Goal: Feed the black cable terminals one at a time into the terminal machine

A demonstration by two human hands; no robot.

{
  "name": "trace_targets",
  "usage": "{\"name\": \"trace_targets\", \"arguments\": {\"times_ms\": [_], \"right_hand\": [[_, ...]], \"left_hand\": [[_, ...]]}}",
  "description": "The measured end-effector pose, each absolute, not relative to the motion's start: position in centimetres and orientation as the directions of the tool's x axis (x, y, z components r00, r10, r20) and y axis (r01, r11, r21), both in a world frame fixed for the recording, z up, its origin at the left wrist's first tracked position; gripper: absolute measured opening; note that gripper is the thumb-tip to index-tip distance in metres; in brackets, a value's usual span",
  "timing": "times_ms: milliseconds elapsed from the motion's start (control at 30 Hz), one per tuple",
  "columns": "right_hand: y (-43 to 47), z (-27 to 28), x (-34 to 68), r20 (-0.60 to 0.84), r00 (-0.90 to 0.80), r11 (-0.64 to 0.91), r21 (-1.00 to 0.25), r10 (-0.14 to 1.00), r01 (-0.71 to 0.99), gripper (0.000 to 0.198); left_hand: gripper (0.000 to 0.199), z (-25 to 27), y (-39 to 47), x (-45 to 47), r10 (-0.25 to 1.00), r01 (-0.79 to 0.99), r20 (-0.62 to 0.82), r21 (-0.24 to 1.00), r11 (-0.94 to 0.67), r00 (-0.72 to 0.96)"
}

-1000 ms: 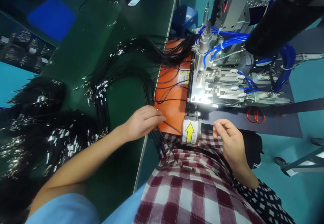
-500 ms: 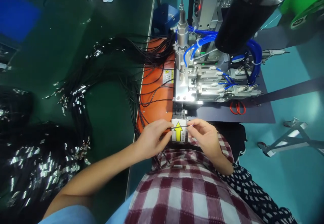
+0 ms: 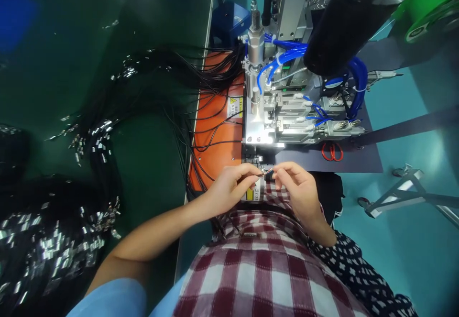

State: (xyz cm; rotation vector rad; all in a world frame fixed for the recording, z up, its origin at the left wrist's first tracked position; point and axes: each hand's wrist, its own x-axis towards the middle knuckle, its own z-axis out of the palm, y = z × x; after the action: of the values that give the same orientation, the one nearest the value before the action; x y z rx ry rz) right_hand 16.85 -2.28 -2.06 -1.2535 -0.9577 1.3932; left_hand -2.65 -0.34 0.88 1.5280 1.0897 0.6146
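Note:
Between my two hands runs a thin cable [image 3: 266, 172], its end showing small coloured wires. My left hand [image 3: 234, 186] pinches the cable between thumb and forefinger. Close by on the right, my right hand [image 3: 297, 189] is closed on the wire end with its fingertips. Both hands are over a white label with a yellow arrow [image 3: 250, 194], which the left hand partly covers. Just beyond them stands a metal machine [image 3: 265, 128] with blue air hoses. Black cables [image 3: 215, 125] lie across its orange plate [image 3: 206, 152].
Bundles of black cables with shiny ends [image 3: 53, 245] lie on the dark green table [image 3: 150, 154] at left. Red-handled scissors [image 3: 332, 151] rest on the machine's dark base. A black cylinder [image 3: 337, 35] and a green reel [image 3: 435, 6] hang at upper right.
My left hand has slid right along the cable toward its end, covering more of the arrow label. The right hand stays close to the wire tip. The view has shifted slightly.

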Motion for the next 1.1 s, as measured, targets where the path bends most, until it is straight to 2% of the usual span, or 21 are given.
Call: {"name": "trace_targets", "arguments": {"times_ms": [167, 267, 400, 467, 600, 667, 800, 933, 1100], "right_hand": [[-2.8, -2.2, 16.4, -0.21, -0.074, -0.22, -0.961, 0.975, -0.167, 0.015], [-3.0, -2.1, 15.9, -0.172, -0.055, -0.175, -0.983, 0.984, -0.058, 0.013], [-2.7, -1.7, 15.5, 0.097, 0.026, 0.087, -0.964, 0.995, 0.252, 0.001], [-2.5, -1.7, 15.5, 0.23, -0.008, 0.213, -0.889, 0.973, 0.404, 0.008], [-2.3, -2.0, 15.6, 0.329, -0.092, 0.32, -0.754, 0.94, 0.574, 0.013], [-2.3, -2.2, 15.7, 0.325, -0.104, 0.322, -0.744, 0.94, 0.586, 0.016], [-2.1, -2.2, 16.3, 0.256, -0.093, 0.266, -0.805, 0.962, 0.53, 0.025], [-1.8, -1.6, 16.9, 0.284, -0.004, 0.249, -0.833, 0.959, 0.494, 0.013], [-1.6, -0.8, 17.0, 0.318, -0.09, 0.318, -0.803, 0.944, 0.503, 0.022]], "left_hand": [[0.011, 0.7, -0.5, -2.0, 0.912, 0.211, -0.2, 0.969, 0.13, 0.357], [0.01, 0.7, -0.5, -1.8, 0.911, 0.194, -0.22, 0.968, 0.16, 0.349], [0.009, 0.5, -0.6, -1.7, 0.925, 0.236, -0.189, 0.965, 0.113, 0.33], [0.008, 0.4, -0.6, -1.7, 0.936, 0.269, -0.157, 0.961, 0.071, 0.314], [0.009, 0.0, -0.6, -1.6, 0.948, 0.297, -0.113, 0.955, 0.021, 0.296], [0.01, -0.2, -0.6, -1.7, 0.945, 0.297, -0.108, 0.955, 0.011, 0.31], [0.013, -0.3, -0.5, -1.8, 0.938, 0.302, -0.105, 0.953, 0.0, 0.329], [0.012, -0.2, -0.5, -1.9, 0.939, 0.276, -0.117, 0.961, 0.025, 0.322], [0.008, -0.2, -0.6, -1.6, 0.949, 0.291, -0.091, 0.957, -0.001, 0.303]]}}
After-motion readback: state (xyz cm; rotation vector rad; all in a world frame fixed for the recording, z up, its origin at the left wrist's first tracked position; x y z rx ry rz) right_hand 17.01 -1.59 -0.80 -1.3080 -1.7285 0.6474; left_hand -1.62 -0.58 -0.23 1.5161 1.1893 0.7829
